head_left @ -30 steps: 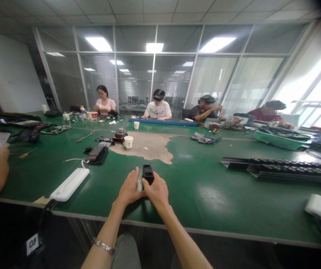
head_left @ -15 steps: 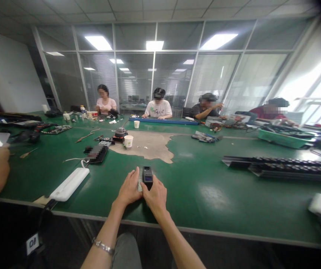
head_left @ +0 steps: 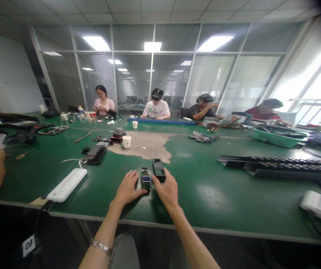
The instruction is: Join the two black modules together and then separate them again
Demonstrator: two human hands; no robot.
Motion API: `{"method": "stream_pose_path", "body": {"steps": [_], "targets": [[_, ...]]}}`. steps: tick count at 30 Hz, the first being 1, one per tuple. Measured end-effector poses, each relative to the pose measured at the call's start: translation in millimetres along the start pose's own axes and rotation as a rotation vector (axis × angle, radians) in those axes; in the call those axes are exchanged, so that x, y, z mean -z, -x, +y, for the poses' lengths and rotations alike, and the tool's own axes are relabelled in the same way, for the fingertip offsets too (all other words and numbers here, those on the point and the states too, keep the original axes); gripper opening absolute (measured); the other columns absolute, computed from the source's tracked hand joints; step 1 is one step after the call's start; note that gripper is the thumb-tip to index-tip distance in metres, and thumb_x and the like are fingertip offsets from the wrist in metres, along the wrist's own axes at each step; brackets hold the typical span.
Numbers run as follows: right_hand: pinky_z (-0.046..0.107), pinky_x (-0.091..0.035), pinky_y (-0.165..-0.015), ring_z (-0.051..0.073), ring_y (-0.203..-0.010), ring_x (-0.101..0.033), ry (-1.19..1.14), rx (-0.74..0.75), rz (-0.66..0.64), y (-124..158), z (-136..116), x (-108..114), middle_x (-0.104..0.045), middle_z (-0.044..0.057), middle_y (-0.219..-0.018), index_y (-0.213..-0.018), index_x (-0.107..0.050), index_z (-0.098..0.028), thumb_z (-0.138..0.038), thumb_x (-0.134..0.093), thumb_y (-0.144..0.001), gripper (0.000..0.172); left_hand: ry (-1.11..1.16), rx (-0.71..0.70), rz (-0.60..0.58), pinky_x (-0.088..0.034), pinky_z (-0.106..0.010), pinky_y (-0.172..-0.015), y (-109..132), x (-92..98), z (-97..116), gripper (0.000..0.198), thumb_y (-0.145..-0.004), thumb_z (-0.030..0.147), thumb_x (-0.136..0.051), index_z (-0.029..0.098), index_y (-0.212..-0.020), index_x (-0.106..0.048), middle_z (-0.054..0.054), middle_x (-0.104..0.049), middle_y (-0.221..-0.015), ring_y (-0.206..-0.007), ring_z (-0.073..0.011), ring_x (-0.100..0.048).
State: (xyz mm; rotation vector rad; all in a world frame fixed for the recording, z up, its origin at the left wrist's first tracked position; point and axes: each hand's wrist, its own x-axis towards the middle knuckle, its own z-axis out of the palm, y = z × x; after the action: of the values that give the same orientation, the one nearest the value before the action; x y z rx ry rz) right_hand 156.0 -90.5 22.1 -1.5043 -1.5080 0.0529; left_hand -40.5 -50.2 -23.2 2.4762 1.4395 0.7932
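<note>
A small green circuit board [head_left: 145, 183] with a blue-lit little screen is on the green table just in front of me. My left hand [head_left: 128, 187] rests at its left side, fingers stretched out and apart, with the thumb reaching to the board's near end. Whether that thumb touches the board, I cannot tell. To the right of the board, my right hand [head_left: 166, 188] grips a black plastic casing [head_left: 158, 169] between thumb and fingers. The casing has window cut-outs in its upper face and stands apart from the board.
A white power strip [head_left: 67, 185] lies to the left, beside a black device [head_left: 95, 154] with a cable. Paper cups [head_left: 126, 141] stand farther back. Long black metal rails [head_left: 275, 166] and a green basket [head_left: 280, 137] are at right. Other people sit around the table.
The black casing has come off the circuit board and moved right with my right hand. The board is now uncovered, and my left hand has spread its fingers beside it.
</note>
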Motion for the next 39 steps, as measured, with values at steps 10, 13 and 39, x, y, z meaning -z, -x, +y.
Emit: {"method": "stream_pose_path", "body": {"steps": [10, 13, 39], "targets": [[0.034, -0.041, -0.09, 0.024, -0.103, -0.06, 0.151, -0.031, -0.036, 18, 27, -4, -0.067, 0.011, -0.105, -0.117, -0.059, -0.016, -0.041, -0.055, -0.084, 0.042, -0.067, 0.001, -0.021, -0.028, -0.049, -0.114, 0, 2.6, 3, 0.076, -0.082, 0.066, -0.058, 0.015, -0.137, -0.047, -0.015, -0.04, -0.148, -0.14, -0.0335, -0.03], [0.034, -0.042, -0.09, 0.025, -0.102, -0.06, 0.171, -0.037, -0.045, 20, 28, -4, -0.067, 0.012, -0.104, -0.117, -0.059, -0.015, -0.042, -0.056, -0.083, 0.043, -0.076, 0.003, -0.025, -0.027, -0.048, -0.115, -1, 1.6, 2, 0.075, -0.082, 0.065, -0.057, 0.014, -0.136, -0.049, -0.015, -0.04, -0.148, -0.14, -0.0337, -0.03], [0.032, -0.042, -0.091, 0.022, -0.103, -0.061, -0.001, -0.027, -0.037, 12, -11, 5, -0.068, 0.007, -0.109, -0.116, -0.06, -0.02, -0.046, -0.055, -0.085, 0.04, -0.003, 0.005, 0.042, -0.026, -0.05, -0.116, 2, -3.9, -2, 0.089, -0.074, 0.062, -0.068, 0.013, -0.142, -0.038, -0.016, -0.04, -0.148, -0.141, -0.0337, -0.029]]}}
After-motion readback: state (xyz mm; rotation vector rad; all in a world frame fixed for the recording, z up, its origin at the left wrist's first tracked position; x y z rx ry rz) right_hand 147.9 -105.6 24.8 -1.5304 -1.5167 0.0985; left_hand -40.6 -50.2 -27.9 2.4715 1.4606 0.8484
